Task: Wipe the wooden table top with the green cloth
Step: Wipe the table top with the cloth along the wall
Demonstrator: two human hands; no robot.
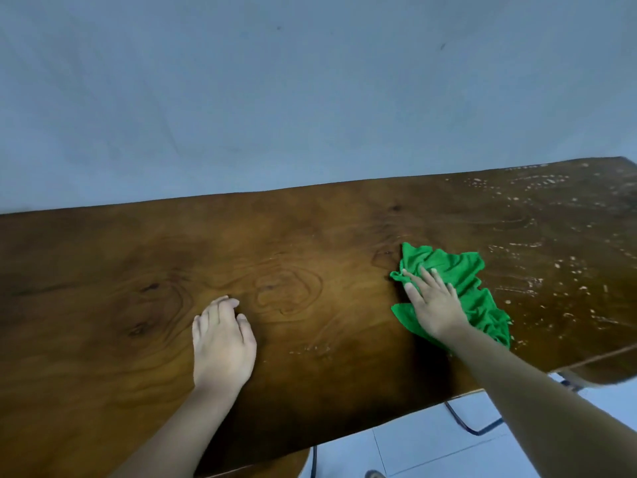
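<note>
Nearest to you, at the bottom edge, there is pale tiled floor (431, 446) w/ 1 black cable (472, 429) running under the table. A small dark thing (374, 474) at the very bottom is cut off, and I cannot tell what it is.

You have 2 bare forearms coming in from below, both cut by the frame, and 2 hands on 1 wooden table top (310, 236). Your left hand (222, 343) lies palm down on the bare wood, approx. at the middle, fingers close together and a little bent, holding nothing. Your right hand (436, 305) lies flat on the 1 green cloth (458, 270), fingers straight and spread apart, pressing it down.

The cloth is bright green, crumpled w/ many folds, not folded neatly. It lies on the right part of the top, and your hand and wrist hide part of it.

Right of the cloth and beyond it, the dark brown wood has many white specks (551, 270) and streaks, too small to count. The left part shows only wood grain and knots. The table's left end is out of frame.

Farthest is 1 plain grey-blue wall (310, 81), touching the table's far edge.
</note>
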